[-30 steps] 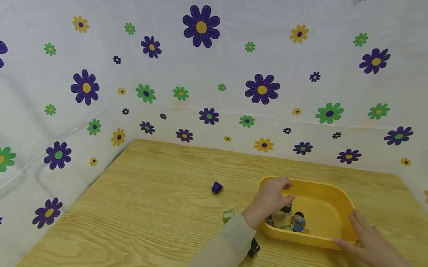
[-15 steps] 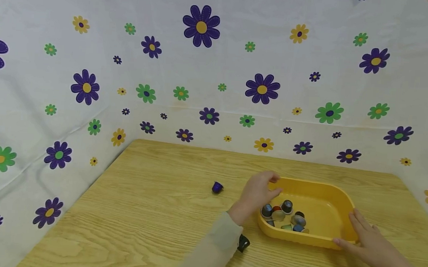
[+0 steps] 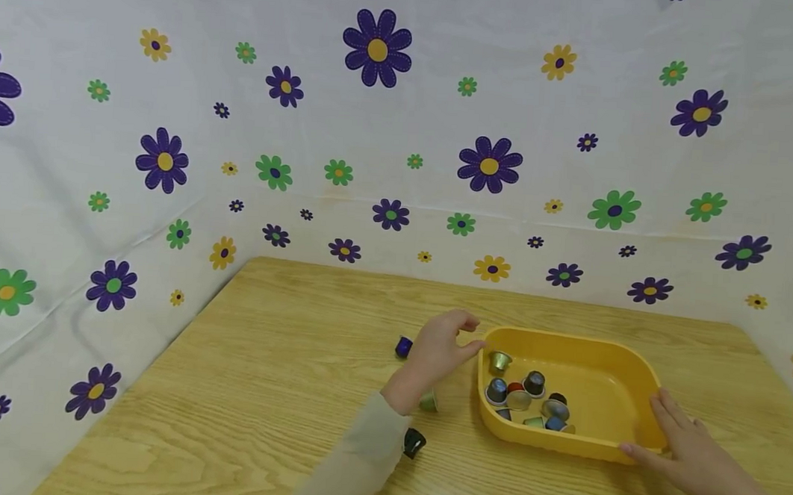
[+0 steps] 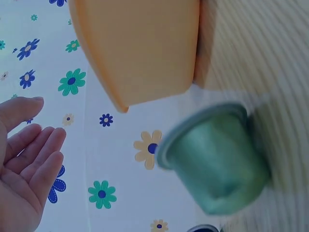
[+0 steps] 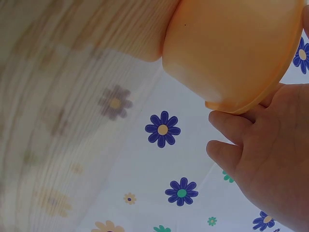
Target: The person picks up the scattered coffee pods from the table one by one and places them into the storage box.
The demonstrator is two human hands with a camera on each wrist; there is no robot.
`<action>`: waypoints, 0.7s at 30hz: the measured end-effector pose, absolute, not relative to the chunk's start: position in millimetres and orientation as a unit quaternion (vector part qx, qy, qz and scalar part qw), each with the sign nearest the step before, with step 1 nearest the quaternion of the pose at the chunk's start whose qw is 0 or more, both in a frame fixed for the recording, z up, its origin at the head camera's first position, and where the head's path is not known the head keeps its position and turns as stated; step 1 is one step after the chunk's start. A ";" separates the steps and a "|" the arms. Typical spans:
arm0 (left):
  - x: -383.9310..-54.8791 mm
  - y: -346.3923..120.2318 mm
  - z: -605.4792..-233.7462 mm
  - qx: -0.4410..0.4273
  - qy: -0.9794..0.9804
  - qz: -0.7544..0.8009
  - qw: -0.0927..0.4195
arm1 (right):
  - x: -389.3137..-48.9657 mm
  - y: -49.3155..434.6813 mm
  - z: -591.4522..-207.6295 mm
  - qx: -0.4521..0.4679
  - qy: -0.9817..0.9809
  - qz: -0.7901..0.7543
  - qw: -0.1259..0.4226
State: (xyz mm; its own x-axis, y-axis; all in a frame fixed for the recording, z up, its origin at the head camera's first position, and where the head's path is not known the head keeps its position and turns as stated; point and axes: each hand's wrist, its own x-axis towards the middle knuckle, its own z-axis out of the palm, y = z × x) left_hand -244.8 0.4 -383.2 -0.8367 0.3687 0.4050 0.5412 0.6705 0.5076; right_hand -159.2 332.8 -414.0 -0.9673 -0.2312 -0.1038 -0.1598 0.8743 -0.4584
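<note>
My left hand hovers over the table just left of a yellow plastic tub, fingers loosely bent and holding nothing. Below its wrist lies a light green coffee capsule, seen large in the left wrist view. A dark blue capsule sits behind the hand, partly covered, and a black capsule lies by the sleeve. Inside the tub, another green capsule rests near several others, including a blue-grey one. My right hand grips the tub's front right corner, thumb on the front wall, fingers at the rim.
The wood-grain table reaches back to a white flowered cloth that hangs behind it and along the sides. The tub's walls rise around the capsules, which gather in its left half.
My left hand has drawn leftward out of the tub, uncovering the green capsule inside by the left wall. My right hand keeps its hold on the tub.
</note>
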 end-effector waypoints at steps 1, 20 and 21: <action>-244.7 -2.4 -383.8 -0.254 -0.903 -0.319 0.134 | -159.2 332.9 -414.2 -0.101 0.965 -0.229 0.078; -234.3 -35.6 -390.0 -0.292 -0.911 -0.284 0.057 | -158.8 333.0 -415.8 -0.104 0.964 -0.234 0.076; -233.7 -36.9 -390.2 -0.294 -0.913 -0.280 0.049 | -158.6 332.8 -415.8 -0.104 0.964 -0.234 0.075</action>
